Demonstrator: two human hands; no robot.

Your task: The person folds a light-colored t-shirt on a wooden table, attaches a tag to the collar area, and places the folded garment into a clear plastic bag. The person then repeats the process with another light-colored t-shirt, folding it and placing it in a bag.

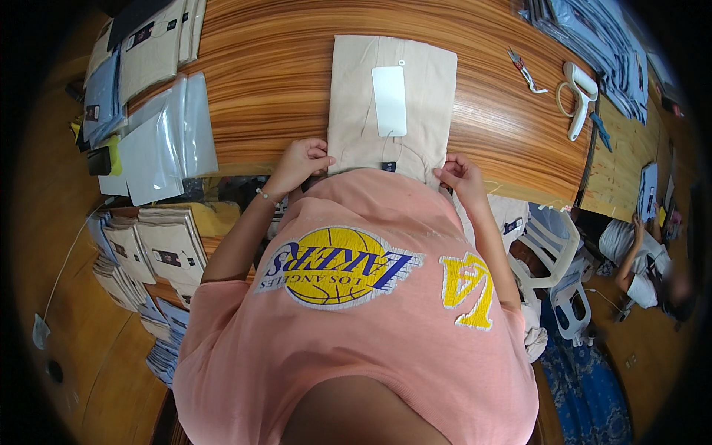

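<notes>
A folded beige garment [352,111] lies flat on the wood-grain table [267,89], its near edge close against my body. On top of it rests a blank white hang tag [390,101] on a thin string, and a small dark label [389,167] shows by the near edge. My left hand [305,161] pinches the garment's near left corner between thumb and fingers. At the near right corner my right hand [458,174] holds the other side the same way. The undersides of both grips are hidden.
Right of the garment lie thread snips [525,72], a white lint roller [581,100] and a stack of bagged blue garments [601,44]. Clear plastic bags [167,141] and folded garments [152,55] sit left. Beyond a white plastic chair [545,245], another person [630,248] works at right.
</notes>
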